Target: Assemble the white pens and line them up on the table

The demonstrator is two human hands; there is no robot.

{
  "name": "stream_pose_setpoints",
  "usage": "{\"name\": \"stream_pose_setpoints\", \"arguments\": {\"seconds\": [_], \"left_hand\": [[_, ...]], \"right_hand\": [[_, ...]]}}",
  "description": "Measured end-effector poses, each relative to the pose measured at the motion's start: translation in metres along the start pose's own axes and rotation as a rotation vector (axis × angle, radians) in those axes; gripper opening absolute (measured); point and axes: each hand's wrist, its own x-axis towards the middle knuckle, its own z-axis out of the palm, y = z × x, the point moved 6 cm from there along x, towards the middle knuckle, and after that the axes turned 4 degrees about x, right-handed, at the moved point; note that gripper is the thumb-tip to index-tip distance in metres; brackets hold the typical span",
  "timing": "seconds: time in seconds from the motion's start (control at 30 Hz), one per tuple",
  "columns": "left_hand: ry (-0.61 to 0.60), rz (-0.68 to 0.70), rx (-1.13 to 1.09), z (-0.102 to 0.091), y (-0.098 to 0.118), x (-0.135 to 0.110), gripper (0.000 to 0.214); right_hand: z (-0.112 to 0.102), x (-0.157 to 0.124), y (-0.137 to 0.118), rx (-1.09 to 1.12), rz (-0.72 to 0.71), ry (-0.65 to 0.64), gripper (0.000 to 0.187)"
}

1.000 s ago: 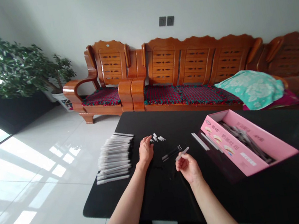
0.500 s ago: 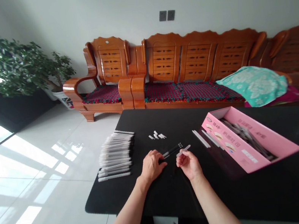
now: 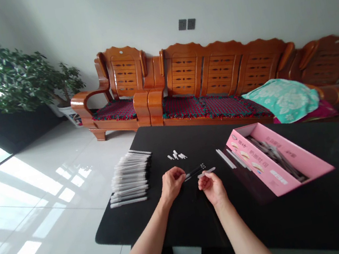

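My left hand (image 3: 172,182) is curled at the near end of a thin black stick (image 3: 194,170) lying on the black table (image 3: 186,224), fingers pinched on its tip. My right hand (image 3: 212,187) is closed on a small whitish tube (image 3: 207,172) that points up and right. A few small white caps (image 3: 176,156) lie just beyond the hands. A row of several white capped sticks (image 3: 130,180) lies to the left.
An open pink box (image 3: 296,157) with dark sticks inside stands to the right, two white tubes (image 3: 227,158) beside it. A wooden sofa (image 3: 213,75) and armchair (image 3: 111,93) line the wall behind. The table's left edge drops to a shiny tiled floor.
My left hand drew back from the white caps to the near end of the black stick and pinched it. The right hand stayed nearly still with its tube.
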Motion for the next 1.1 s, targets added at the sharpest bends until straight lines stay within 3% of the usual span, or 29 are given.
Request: {"name": "stream_pose_setpoints", "arguments": {"seconds": [0.2, 0.33, 0.5, 1.1], "left_hand": [[-0.103, -0.231, -0.589, 0.009, -0.01, -0.001, 0.038], [-0.118, -0.306, -0.793, 0.014, -0.011, -0.008, 0.043], [-0.097, -0.281, -0.807, 0.013, -0.005, -0.012, 0.038], [-0.073, -0.312, -0.799, 0.014, 0.003, -0.014, 0.036]], "right_hand": [[0.016, -0.01, 0.003, 0.044, 0.018, 0.033, 0.011], [0.03, -0.013, 0.001, 0.016, -0.046, 0.03, 0.013], [0.038, -0.015, -0.001, -0.068, -0.118, 0.017, 0.017], [0.045, -0.018, -0.001, -0.172, -0.17, 0.024, 0.022]]}}
